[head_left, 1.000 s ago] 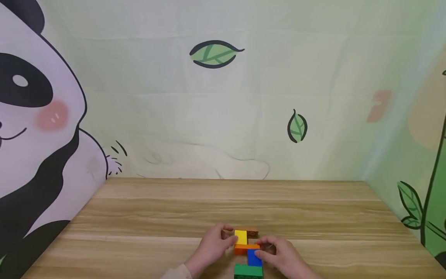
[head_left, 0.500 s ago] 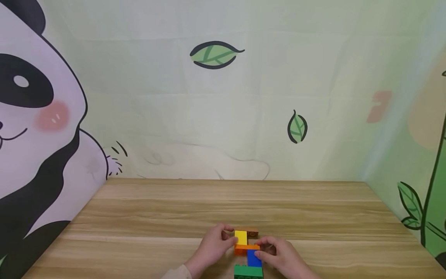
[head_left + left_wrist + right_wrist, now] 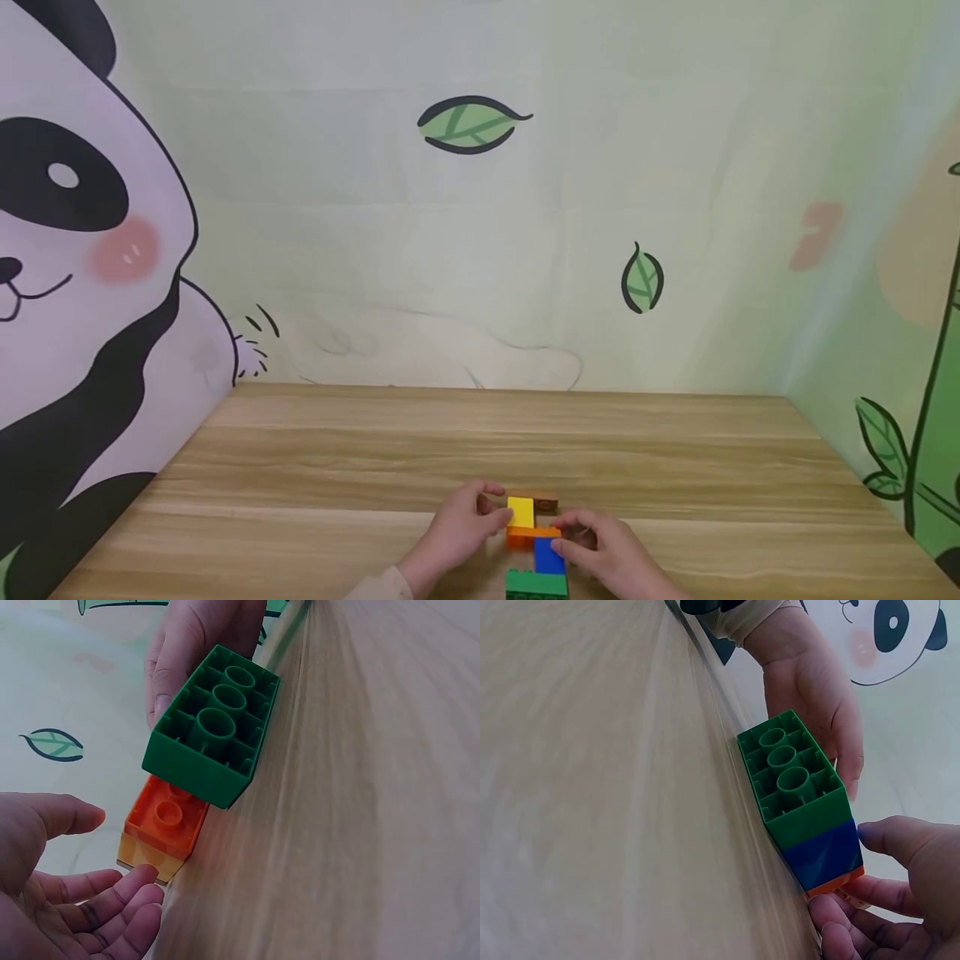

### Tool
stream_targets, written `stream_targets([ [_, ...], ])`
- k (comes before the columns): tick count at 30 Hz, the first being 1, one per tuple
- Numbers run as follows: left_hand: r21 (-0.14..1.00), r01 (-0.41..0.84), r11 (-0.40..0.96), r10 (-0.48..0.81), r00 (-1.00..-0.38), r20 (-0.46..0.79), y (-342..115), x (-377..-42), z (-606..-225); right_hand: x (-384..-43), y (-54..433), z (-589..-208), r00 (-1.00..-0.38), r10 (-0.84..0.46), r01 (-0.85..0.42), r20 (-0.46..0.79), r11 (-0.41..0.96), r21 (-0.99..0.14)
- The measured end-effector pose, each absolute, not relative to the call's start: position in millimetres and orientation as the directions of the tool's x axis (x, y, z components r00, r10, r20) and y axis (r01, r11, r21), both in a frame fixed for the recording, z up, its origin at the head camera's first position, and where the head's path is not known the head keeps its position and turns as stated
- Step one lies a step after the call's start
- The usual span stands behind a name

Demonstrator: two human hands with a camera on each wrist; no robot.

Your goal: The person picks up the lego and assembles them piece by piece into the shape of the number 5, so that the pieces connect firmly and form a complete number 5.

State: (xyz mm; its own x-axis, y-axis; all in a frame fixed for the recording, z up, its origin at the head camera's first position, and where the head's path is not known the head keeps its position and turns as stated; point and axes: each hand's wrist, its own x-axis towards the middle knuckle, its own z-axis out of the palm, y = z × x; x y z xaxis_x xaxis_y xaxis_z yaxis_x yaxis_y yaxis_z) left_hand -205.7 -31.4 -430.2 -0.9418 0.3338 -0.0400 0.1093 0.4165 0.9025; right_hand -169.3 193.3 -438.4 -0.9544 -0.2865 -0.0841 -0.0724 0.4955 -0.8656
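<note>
Several toy building bricks lie in a staggered line running away from the person. Nearest is a green brick (image 3: 536, 585), then blue (image 3: 550, 557), orange (image 3: 522, 538), yellow (image 3: 521, 511) and brown (image 3: 547, 504). The left hand (image 3: 459, 525) is at the line's left side, its thumb tip at the yellow brick's edge and its fingers loosely bent. On the other side, the right hand (image 3: 611, 550) touches the blue brick with its thumb, with fingers at the orange brick's end. Both wrist views show the green brick's hollow underside, and studs show on the orange brick (image 3: 169, 813) in the left one.
The wooden table (image 3: 360, 442) spreads around the bricks and back to a pale green cloth backdrop (image 3: 487, 250). A printed panda (image 3: 90, 333) covers the left side, and leaf drawings (image 3: 468, 125) show on the backdrop. A light sleeve (image 3: 381, 585) covers the left wrist.
The head view has shifted slightly, so the backdrop sits a little lower and further right. Both hands stay at the bricks in the same pose, and the brick line keeps its arrangement.
</note>
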Motion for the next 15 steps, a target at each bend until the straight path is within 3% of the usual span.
stream_targets([
  [15,0.888,0.200,0.413,0.382,-0.923,0.030,-32,-206,-433,-171,215,-444,-0.937,-0.326,-0.036,-0.128,0.454,-0.890],
])
